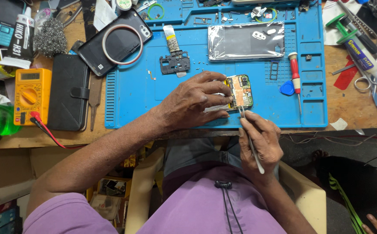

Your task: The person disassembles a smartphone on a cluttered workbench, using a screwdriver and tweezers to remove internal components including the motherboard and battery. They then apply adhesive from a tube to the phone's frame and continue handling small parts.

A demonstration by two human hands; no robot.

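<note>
A phone repair workshop: blue repair mat (153, 95), yellow multimeter (32, 94), red screwdriver (295, 76), dismantled phones (114, 42) crowd the bench.

Mat (145, 93): matt blue rubber, ribbed at left edge. Worktop (348, 106): worn bare wood. Tweezers (251, 143): smooth bright metal. Board (241, 91): glossy green, metal shields. Wool pad (50, 38): rough steel. Wallet case (68, 92): matt black leather-like.

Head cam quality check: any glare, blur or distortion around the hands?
Head view: sharp and evenly lit around the left hand, right hand, tweezers and circuit board; glare on the plastic-wrapped phone; the blue mat edges bow slightly.
</note>
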